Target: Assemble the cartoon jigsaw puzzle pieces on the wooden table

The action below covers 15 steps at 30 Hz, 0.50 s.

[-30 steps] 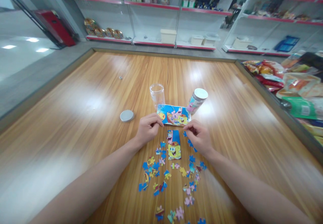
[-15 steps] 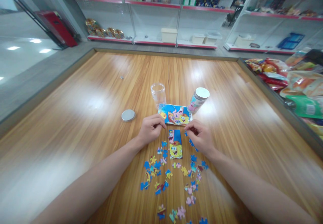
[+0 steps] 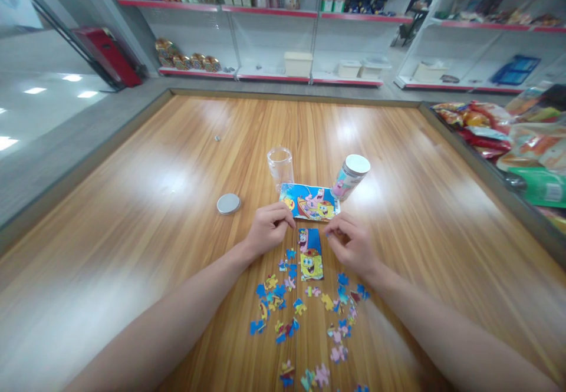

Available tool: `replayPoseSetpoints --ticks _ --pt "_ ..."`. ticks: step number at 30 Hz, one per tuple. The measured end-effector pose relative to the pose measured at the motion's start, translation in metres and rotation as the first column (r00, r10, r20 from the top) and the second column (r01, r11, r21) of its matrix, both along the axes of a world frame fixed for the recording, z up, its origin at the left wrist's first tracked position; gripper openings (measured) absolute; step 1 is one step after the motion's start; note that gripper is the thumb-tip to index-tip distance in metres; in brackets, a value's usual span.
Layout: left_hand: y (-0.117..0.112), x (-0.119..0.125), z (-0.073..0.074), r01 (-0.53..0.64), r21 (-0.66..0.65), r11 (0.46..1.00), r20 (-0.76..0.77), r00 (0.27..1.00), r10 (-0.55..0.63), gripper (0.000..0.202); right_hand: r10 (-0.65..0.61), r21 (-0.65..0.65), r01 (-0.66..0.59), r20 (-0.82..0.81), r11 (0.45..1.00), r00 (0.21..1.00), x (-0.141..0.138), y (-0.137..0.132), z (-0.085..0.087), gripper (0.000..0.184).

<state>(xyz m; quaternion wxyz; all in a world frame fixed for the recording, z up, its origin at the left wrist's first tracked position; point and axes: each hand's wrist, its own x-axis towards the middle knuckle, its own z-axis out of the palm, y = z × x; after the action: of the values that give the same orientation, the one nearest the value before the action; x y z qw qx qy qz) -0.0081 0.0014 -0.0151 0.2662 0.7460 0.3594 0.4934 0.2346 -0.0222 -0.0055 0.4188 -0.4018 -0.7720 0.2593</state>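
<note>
A joined strip of cartoon puzzle (image 3: 310, 254) lies on the wooden table (image 3: 154, 191) between my hands. Just beyond it rests the colourful reference picture (image 3: 310, 201). My left hand (image 3: 269, 229) is curled, fingertips pinched together at the picture's near left corner; what they hold is hidden. My right hand (image 3: 350, 243) is curled too, pinching what looks like a small blue piece beside the strip's upper right. Several loose puzzle pieces (image 3: 305, 309) are scattered toward me.
A clear plastic jar (image 3: 280, 168) and a tilted white-lidded printed can (image 3: 351, 176) stand behind the picture. A round metal lid (image 3: 229, 204) lies to the left. Snack bags (image 3: 508, 138) pile along the right edge. Store shelves line the back.
Both hands stay near the strip's top; my right hand has shifted slightly toward the strip. The camera has drifted a little, nothing else moved.
</note>
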Motion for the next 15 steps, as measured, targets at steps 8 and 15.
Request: replayPoseSetpoints --ticks 8,15 --pt "0.001 0.000 -0.004 0.030 -0.003 1.000 -0.036 0.999 -0.030 0.030 0.274 0.219 -0.341 0.288 0.914 0.918 -0.021 -0.031 0.009 0.013" --pt "-0.001 0.000 -0.005 0.126 0.016 0.992 -0.131 0.984 -0.123 0.028 0.257 0.140 -0.291 0.220 0.946 0.941 -0.006 -0.011 0.004 0.020"
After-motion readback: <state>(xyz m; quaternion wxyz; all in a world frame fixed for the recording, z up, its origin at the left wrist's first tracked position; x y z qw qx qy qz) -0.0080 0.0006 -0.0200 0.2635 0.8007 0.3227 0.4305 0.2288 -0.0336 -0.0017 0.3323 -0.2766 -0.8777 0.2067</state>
